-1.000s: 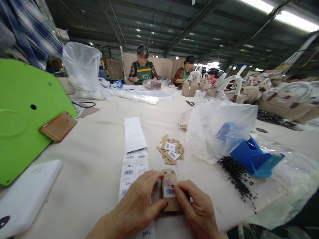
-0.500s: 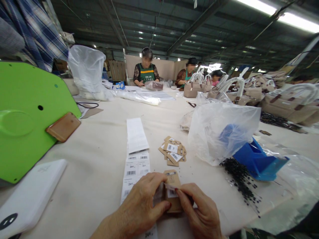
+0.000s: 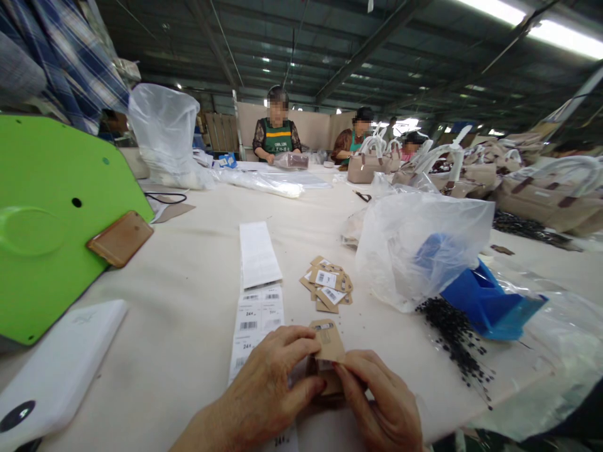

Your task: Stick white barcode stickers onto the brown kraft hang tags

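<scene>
Over the near edge of the table, my left hand point(image 3: 266, 380) grips a small stack of brown cardboard tags point(image 3: 333, 387) by its left side. My right hand point(image 3: 384, 395) pinches the lower edge of the top tag point(image 3: 330, 342), which is tilted up from the stack. Part of the stack is hidden by my fingers. Beside my left hand, and partly under it, runs a strip of white price labels point(image 3: 247, 342) with barcodes. Beyond the stack is a loose pile of brown tags point(image 3: 327, 276) bearing white barcode labels.
To the right are a clear plastic bag point(image 3: 424, 220), a blue plastic holder point(image 3: 490, 304) and black tag strings point(image 3: 455, 339). A green board point(image 3: 56, 207), a phone point(image 3: 121, 238) and a white device point(image 3: 61, 364) stand left. Beige handbags point(image 3: 370, 168) and co-workers point(image 3: 279, 138) are at the back.
The white label that showed between my right fingers over the stack is out of sight. The top tag now tilts up, its lower edge in my right fingers. My left hand has barely moved.
</scene>
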`<state>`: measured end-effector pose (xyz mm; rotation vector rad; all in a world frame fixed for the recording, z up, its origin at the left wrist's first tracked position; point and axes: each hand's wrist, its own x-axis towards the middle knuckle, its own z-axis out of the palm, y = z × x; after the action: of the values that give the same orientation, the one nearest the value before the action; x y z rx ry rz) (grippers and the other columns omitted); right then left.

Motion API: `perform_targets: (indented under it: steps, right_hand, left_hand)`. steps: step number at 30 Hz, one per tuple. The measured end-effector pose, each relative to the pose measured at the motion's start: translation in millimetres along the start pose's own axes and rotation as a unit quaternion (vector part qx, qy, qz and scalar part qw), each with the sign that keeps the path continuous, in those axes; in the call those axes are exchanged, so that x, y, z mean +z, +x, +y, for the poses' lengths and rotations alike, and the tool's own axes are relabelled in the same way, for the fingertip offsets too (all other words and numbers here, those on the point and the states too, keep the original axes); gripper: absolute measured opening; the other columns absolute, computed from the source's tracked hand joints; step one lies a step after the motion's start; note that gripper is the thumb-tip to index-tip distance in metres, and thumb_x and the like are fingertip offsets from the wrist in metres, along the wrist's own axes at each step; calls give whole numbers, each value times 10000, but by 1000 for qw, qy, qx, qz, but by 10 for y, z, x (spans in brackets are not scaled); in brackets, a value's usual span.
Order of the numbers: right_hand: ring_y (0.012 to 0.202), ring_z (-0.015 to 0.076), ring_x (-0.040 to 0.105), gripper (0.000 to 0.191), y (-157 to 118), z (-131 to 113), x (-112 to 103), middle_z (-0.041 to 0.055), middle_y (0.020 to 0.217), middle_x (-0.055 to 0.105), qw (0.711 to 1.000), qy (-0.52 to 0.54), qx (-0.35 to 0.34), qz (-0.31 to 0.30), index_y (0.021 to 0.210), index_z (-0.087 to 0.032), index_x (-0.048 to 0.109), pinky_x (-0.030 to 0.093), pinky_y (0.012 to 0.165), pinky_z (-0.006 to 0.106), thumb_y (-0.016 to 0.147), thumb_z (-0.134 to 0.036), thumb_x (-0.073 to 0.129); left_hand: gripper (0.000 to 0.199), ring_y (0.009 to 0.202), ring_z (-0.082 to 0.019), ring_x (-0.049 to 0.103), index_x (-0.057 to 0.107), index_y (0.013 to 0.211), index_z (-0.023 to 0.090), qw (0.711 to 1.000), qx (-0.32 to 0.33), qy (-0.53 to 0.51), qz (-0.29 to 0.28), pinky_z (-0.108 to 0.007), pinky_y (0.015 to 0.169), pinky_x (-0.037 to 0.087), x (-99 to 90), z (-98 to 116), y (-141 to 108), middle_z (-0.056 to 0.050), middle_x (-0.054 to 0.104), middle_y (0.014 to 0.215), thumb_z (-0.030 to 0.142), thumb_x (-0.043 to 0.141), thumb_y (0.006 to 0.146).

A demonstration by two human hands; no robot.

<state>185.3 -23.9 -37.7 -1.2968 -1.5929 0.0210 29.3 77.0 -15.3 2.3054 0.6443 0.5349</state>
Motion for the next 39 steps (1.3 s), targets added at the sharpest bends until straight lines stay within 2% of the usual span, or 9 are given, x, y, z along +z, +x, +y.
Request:
perform_targets:
  steps: [9,19,23,28,30,31,32,35,39]
  right_hand:
    - [709,137,589,227,-14,5,-24,56,809,628,999,-8,-34,3,990,-173,554,503,636,211,840,-13,496]
    - [595,130,575,177,11,-76,55,49,674,628,989,-105,-83,63,798,-165,575,473,572,218,906,-172,435]
    - [564,123,564,240,6,-65,46,34,631,614,984,-154,-82,47,750,-175,569,468,554,216,919,-205,402]
    - [574,133,556,169,15,-129,25,37,646,614,982,-108,-119,97,800,-155,569,463,543,226,895,-149,429]
    - [604,128,565,111,14,-155,5,29,676,615,986,-52,-72,142,851,-162,571,468,566,209,878,-130,468]
    - [591,118,553,104,19,-157,-11,15,664,600,990,-18,-3,138,836,-172,575,459,552,196,872,-132,486]
    - [549,103,525,112,32,-151,-30,-4,635,576,990,13,74,117,791,-182,581,436,511,178,872,-165,506]
    - [473,78,463,194,117,-97,-87,-27,581,547,941,140,294,92,748,-176,608,372,435,159,850,-338,573]
    - [406,51,372,368,232,-55,-112,-54,476,480,867,250,428,51,672,-144,607,289,399,158,710,-503,676]
  left_hand:
    - [317,1098,-241,572,649,1033,183,998,17,65,-11,-399,962,472,-52,60,27,-93,619,1184,132,654,720]
    - [340,988,-205,648,631,1098,355,981,126,110,96,-321,878,536,147,-448,-10,11,649,1153,522,531,819]
    - [374,1061,-200,607,572,1169,375,981,142,111,79,-320,936,496,221,-675,-26,20,595,1228,530,485,839]
    - [338,1041,-227,622,591,1138,375,979,131,134,84,-377,907,524,186,-595,-48,0,612,1207,497,515,831]
    - [316,1023,-235,635,622,1092,360,981,118,142,62,-363,872,548,135,-451,-57,-4,635,1181,443,610,787]
    - [295,1058,-232,617,622,1091,350,984,111,140,20,-365,892,535,108,-373,-57,-6,626,1200,385,608,799]
    - [298,1066,-237,609,625,1087,324,987,97,125,33,-374,905,526,84,-299,-53,-21,629,1191,356,614,790]
    - [357,1116,-241,564,605,1104,279,996,50,72,11,-400,961,476,30,-135,-28,-42,609,1211,261,641,750]
    - [424,1161,-248,517,581,1113,249,999,17,24,-20,-423,1007,418,-5,-39,-19,-51,576,1254,192,667,702]
